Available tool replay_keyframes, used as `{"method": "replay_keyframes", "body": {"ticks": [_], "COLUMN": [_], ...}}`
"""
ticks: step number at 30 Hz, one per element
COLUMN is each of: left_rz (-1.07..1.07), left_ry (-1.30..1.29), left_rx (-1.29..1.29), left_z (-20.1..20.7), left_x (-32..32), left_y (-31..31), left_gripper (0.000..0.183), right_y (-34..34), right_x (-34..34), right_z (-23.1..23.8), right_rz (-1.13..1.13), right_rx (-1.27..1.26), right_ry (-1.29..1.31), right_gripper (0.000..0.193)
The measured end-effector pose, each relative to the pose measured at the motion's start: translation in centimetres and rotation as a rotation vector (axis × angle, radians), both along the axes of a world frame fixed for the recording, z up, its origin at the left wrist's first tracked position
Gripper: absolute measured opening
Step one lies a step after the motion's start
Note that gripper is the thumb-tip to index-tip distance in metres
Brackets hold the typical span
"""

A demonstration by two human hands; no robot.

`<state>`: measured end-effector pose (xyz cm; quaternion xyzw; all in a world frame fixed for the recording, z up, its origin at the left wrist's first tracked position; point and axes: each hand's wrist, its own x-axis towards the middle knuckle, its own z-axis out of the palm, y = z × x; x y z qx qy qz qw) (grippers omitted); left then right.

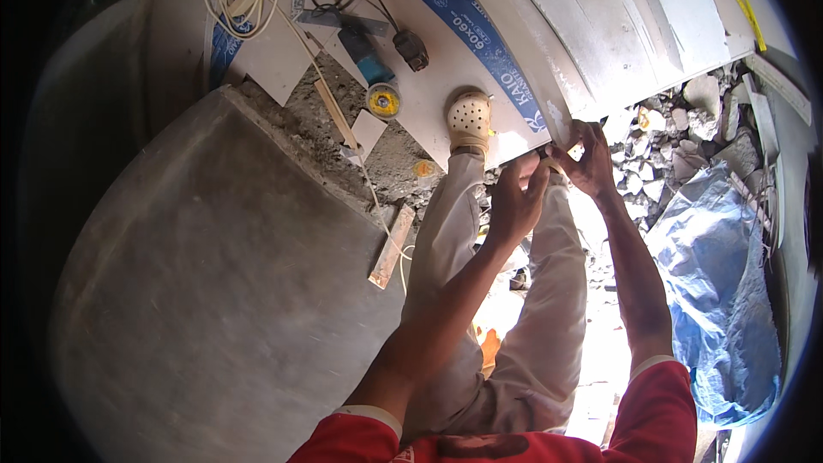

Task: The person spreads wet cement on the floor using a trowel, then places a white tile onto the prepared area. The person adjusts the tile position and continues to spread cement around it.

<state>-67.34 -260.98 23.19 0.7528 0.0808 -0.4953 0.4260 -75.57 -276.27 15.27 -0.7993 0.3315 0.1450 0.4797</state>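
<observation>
My left hand (518, 201) is closed, its fingertips at the edge of a pale board or tile (467, 51) with a blue printed band. Beside it my right hand (590, 163) has its thumb and fingers pinched together near the board's corner. Both sets of fingertips meet around a small dark spot; what they grip is too small and partly hidden to name. Between and below the hands lie my legs in light trousers (549, 291). One foot in a cream clog (470, 120) rests on the board; the other foot is mostly hidden behind my hands.
A teal angle grinder (364, 56) and a dark tape measure (411, 50) lie at the upper left, beside coiled cables (249, 0). Broken rubble (643, 150) and a blue plastic sheet (716, 291) lie to the right. A grey slab (223, 291) fills the left.
</observation>
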Motion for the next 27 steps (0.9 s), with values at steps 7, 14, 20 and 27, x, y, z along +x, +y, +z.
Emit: {"method": "replay_keyframes", "body": {"ticks": [7, 14, 20, 27], "left_rz": [0.283, 0.48, 0.321, 0.258], "left_ry": [0.254, 0.35, 0.191, 0.365], "left_rx": [-0.219, -0.329, -0.302, -0.705], "left_z": [-8.1, -5.9, 7.7, 22.4], "left_x": [5.3, 5.6, 0.1, -2.9], "left_y": [-5.8, -7.5, -4.6, -1.8], "left_gripper": [0.094, 0.076, 0.057, 0.073], "right_y": [-1.2, 0.0, 0.9, -6.3], "right_x": [1.0, -1.0, -7.4, -0.2], "right_z": [3.3, 7.5, 17.4, 26.6], "right_rz": [-0.198, -0.234, -0.25, -0.188], "right_rx": [0.335, 0.623, 0.852, 0.984], "right_ry": [0.057, -0.02, -0.006, -0.256], "right_gripper": [0.052, 0.078, 0.098, 0.078]}}
